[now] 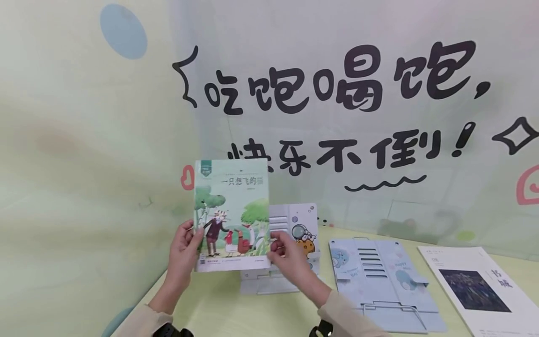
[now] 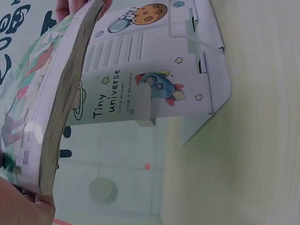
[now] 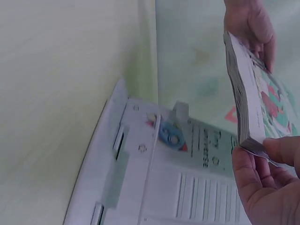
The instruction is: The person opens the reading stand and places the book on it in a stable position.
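In the head view I count two hands and one book between them. The book (image 1: 231, 206) is held up left of centre, its green cover facing the head camera, in front of a white stand (image 1: 301, 217). The left hand (image 1: 184, 245) pinches its left edge and the right hand (image 1: 288, 257) its right edge, both low down. To the lower right are one blue stand (image 1: 391, 292) (making two stands in all) and one magazine (image 1: 476, 290) at the corner, all on one pale table (image 1: 223, 304). Two lines of big black writing cross the wall (image 1: 379, 28).

From the left wrist, the book slants down the left side, clear of the table; one hand shows at the top, another at the lower left. One rocket is printed on the white stand.

From the right wrist, the book is at the right, the right hand's thumb on its cover and its fingers underneath.
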Available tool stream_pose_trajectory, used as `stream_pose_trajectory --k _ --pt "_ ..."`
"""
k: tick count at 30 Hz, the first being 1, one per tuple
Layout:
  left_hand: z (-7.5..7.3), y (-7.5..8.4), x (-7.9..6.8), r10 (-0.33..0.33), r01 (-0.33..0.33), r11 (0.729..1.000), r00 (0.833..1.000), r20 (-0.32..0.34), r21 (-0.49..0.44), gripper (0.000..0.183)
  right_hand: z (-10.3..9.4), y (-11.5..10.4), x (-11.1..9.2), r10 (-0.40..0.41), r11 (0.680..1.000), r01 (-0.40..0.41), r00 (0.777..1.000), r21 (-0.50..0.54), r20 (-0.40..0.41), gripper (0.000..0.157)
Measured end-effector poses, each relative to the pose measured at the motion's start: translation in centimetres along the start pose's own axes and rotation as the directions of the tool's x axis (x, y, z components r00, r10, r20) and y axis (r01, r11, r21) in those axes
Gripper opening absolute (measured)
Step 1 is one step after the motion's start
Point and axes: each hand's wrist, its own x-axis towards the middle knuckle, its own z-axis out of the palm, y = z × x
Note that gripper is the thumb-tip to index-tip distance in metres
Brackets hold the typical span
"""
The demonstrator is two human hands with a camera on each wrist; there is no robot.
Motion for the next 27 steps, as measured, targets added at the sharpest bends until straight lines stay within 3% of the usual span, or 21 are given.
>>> stream_pose_trajectory --k 5,12,17,27 --pt "2.3 0.4 0.9 0.095 -0.101 0.993 0.991 0.091 0.065 0.034 -3.1 1.5 1.2 -0.034 0.995 0.023 0.993 -0.097 -0.112 0.039" --pt "5.0 -0.2 1.4 0.18 -0.195 0.975 0.974 0.138 0.104 0.038 -5.5 3.4 1.8 -0.037 0.981 -0.004 0.977 -0.193 -0.212 0.034" --pt "6.0 -0.9 1.2 0.223 -0.244 0.961 0.963 0.154 0.13 0.036 -6.1 4.8 1.8 -0.033 0.97 -0.027 0.971 -0.243 -0.238 0.028" --pt "6.8 -2.3 1.5 0.321 -0.351 0.921 0.929 0.183 0.169 0.027 -7.2 6.1 1.7 -0.121 0.929 0.023 0.962 -0.369 -0.244 0.014"
